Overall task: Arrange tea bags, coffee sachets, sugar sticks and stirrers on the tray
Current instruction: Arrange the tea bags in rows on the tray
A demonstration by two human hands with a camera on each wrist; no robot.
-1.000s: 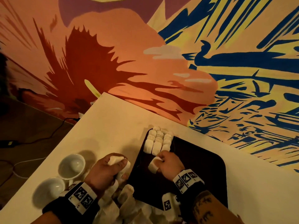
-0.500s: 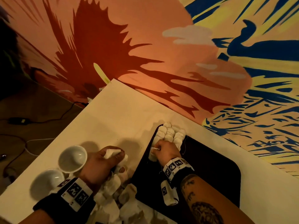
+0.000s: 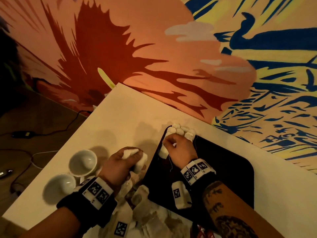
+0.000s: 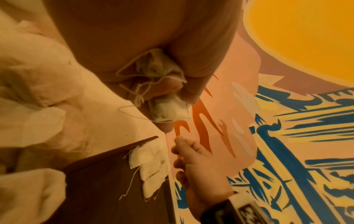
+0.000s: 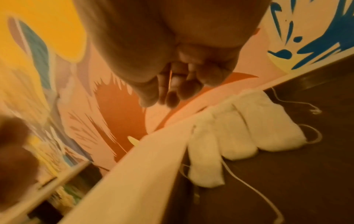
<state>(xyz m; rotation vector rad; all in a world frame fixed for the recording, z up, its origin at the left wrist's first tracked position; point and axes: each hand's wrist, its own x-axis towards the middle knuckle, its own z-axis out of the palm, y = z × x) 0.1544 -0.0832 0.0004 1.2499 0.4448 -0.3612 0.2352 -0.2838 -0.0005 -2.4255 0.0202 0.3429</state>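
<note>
Rows of white tea bags [image 3: 181,132] lie in the far left corner of the dark tray [image 3: 231,169]. My right hand [image 3: 171,143] hovers over their near end with its fingers curled, pinching a small white tag; a string hangs from it. One tea bag [image 3: 162,152] lies at the tray's left edge under that hand. In the right wrist view the pinched fingertips [image 5: 172,91] stay above the tea bag rows [image 5: 239,133]. My left hand [image 3: 132,157] rests on the table left of the tray and grips a few tea bags [image 4: 168,109], strings tangled.
Two white cups [image 3: 83,163] [image 3: 60,186] lie on their sides at the table's left edge. A heap of loose tea bags [image 3: 145,212] covers the near edge between my wrists. The painted wall runs right behind the cream table [image 3: 120,117]. Cables trail on the floor at left.
My right hand moved forward along the tray's left edge to the rows, and the tea bag it carried now lies on the tray. The left hand kept its tea bags and barely moved.
</note>
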